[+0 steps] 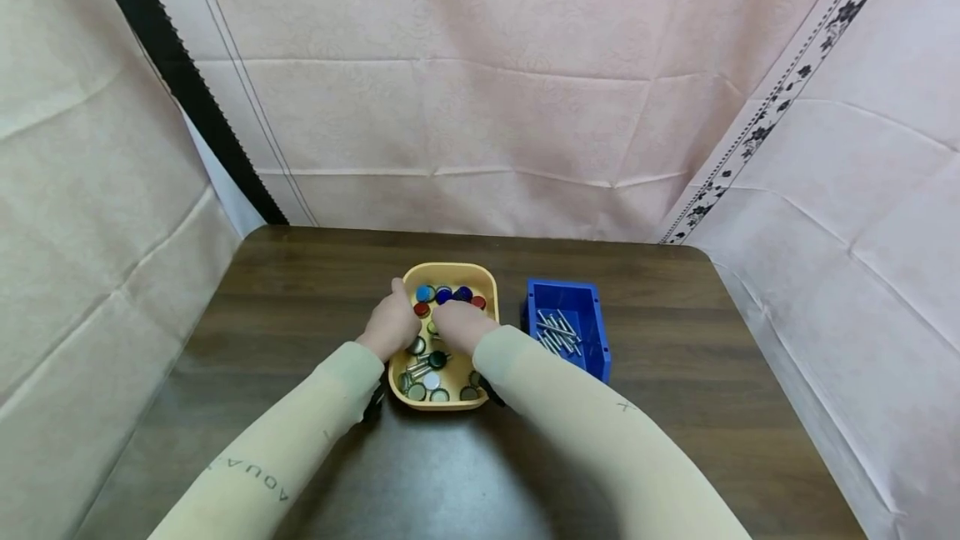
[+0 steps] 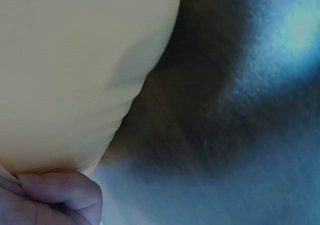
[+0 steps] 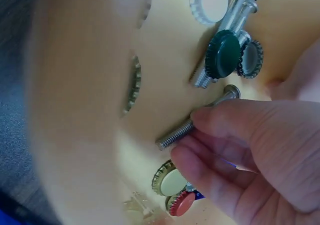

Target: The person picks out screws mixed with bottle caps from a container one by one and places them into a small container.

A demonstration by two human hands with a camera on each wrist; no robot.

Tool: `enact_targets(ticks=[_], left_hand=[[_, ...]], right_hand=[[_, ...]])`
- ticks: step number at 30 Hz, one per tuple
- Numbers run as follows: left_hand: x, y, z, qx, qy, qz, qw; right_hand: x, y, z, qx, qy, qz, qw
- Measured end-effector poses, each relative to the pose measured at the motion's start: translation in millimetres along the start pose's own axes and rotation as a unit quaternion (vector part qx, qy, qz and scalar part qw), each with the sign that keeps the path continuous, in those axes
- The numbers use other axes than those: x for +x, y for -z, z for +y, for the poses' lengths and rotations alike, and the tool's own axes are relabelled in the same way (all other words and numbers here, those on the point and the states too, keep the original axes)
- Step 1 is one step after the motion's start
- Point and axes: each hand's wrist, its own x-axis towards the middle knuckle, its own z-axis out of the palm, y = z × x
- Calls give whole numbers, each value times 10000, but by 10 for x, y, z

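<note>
A yellow plastic tray (image 1: 444, 405) holds loose bottle caps and metal bolts. My left hand (image 1: 393, 323) grips its left rim; the left wrist view shows curled fingers (image 2: 67, 190) at the rim beside the outer wall. My right hand (image 1: 463, 325) is inside the tray. In the right wrist view its thumb and fingers pinch a threaded bolt (image 3: 175, 135), tip pointing to the lower left. A dark green cap (image 3: 223, 54) lies on more bolts (image 3: 235, 15) near it. Below the fingers are a pale gold cap (image 3: 170, 181) and a red cap (image 3: 182, 203).
Just right of the tray stands a blue bin (image 1: 605, 348) with several bolts (image 1: 558, 332) inside. Both rest on a dark wooden table (image 1: 315, 290). Pale patterned cloth (image 1: 480, 107) hangs behind the table and along both sides.
</note>
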Motion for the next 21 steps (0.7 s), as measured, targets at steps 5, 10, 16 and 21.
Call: enact_targets(ticks=[5, 10, 16, 21], left_hand=[[18, 17, -40, -151, -62, 8, 9999], [-5, 40, -165, -653, -234, 128, 9975], [-94, 3, -232, -787, -725, 453, 9932], [-141, -15, -181, -553, -707, 315, 9955]], right_hand=[[54, -39, 2, 79, -128, 109, 9998], [85, -33, -30, 203, -202, 147, 9995], [88, -43, -3, 288, -433, 16, 9986], [55, -19, 3, 384, -556, -8, 9977]])
